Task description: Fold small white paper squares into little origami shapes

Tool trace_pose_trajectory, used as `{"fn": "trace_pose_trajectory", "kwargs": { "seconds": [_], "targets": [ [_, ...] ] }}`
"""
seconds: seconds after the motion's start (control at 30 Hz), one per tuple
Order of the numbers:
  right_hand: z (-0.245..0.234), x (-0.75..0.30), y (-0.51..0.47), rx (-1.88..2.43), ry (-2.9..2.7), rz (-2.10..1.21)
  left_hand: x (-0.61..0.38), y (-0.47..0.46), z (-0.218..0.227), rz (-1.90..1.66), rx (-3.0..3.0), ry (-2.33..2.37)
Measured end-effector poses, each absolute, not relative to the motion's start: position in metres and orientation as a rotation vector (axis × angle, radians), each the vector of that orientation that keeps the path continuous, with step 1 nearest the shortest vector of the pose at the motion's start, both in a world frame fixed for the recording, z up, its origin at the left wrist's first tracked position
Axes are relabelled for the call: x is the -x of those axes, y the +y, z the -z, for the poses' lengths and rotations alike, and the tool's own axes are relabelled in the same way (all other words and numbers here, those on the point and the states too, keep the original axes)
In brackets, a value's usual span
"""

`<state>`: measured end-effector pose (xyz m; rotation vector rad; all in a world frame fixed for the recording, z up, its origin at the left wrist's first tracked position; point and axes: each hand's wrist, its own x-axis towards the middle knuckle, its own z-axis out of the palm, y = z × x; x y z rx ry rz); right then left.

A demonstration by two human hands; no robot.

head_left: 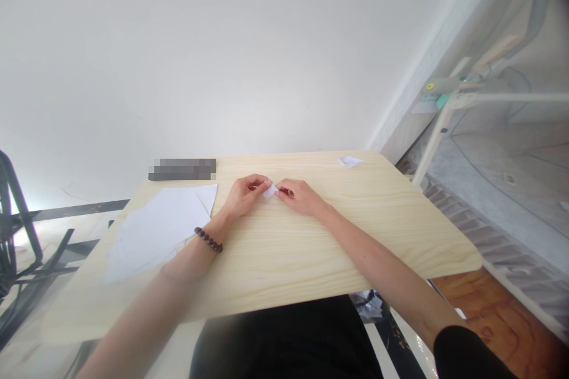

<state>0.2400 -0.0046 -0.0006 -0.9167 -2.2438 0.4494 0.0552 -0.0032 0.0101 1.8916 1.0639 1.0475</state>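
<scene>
Both my hands meet over the middle of a light wooden table (284,260). My left hand (245,194) pinches a small folded piece of white paper (269,190) from the left, its fingers curled. My right hand (299,195) pinches the same paper from the right. The paper lies low, at or just above the tabletop. A dark bead bracelet (208,239) circles my left wrist.
A stack of white paper sheets (155,231) lies on the table's left part. A small folded white paper shape (349,161) sits near the far right corner. A dark flat object (182,169) lies at the far edge. A black chair frame (18,237) stands left; a white rack (440,130) stands right.
</scene>
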Motion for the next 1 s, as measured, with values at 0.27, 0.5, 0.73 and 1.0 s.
{"fn": "trace_pose_trajectory", "kwargs": {
  "seconds": [0.27,0.5,0.73,1.0],
  "targets": [
    [0.0034,-0.24,-0.0008,0.987,-2.138,-0.489,-0.0573,-0.0008,-0.0049,-1.032,-1.662,1.035],
    [0.0049,-0.2408,0.0003,1.006,-2.105,-0.501,-0.0549,-0.0028,-0.0062,-0.931,-1.679,0.985],
    [0.0036,-0.2413,-0.0009,1.003,-2.092,-0.536,-0.0543,-0.0033,-0.0049,-0.892,-1.762,1.074],
    [0.0008,-0.2407,-0.0025,0.965,-2.108,-0.517,-0.0511,-0.0013,-0.0079,-0.847,-1.837,1.117]
  ]
}}
